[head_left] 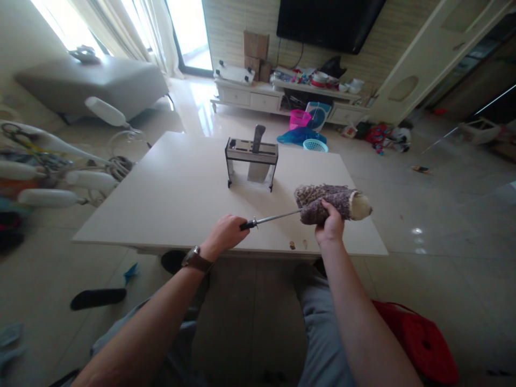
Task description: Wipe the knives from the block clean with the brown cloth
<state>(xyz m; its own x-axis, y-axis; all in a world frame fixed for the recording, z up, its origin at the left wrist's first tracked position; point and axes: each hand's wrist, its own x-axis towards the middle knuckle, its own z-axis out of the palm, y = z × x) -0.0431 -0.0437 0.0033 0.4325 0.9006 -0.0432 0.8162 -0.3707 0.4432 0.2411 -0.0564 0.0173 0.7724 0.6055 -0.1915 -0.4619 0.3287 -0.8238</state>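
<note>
My left hand (226, 234), a watch on its wrist, is closed around the black handle of a sharpening steel (278, 216). The thin metal rod points right, and its far end disappears at a shaggy grey-brown cloth (312, 214). My right hand (331, 224) grips this folded cloth, whose pale end sticks out to the right. Whether the rod is inside the cloth or behind it is hidden. Beyond my hands a knife block (252, 152) with a clear lower part stands upright on the white table (181, 199). A dark-handled, broad-bladed knife (258, 138) sits in its slot.
Two small objects (292, 245) lie near the table's front edge. Past the far edge, a light-blue basket (315, 145), a blue bag (298, 136) and a pink basket (300, 118) are on the floor. A red bag (419, 344) lies at lower right.
</note>
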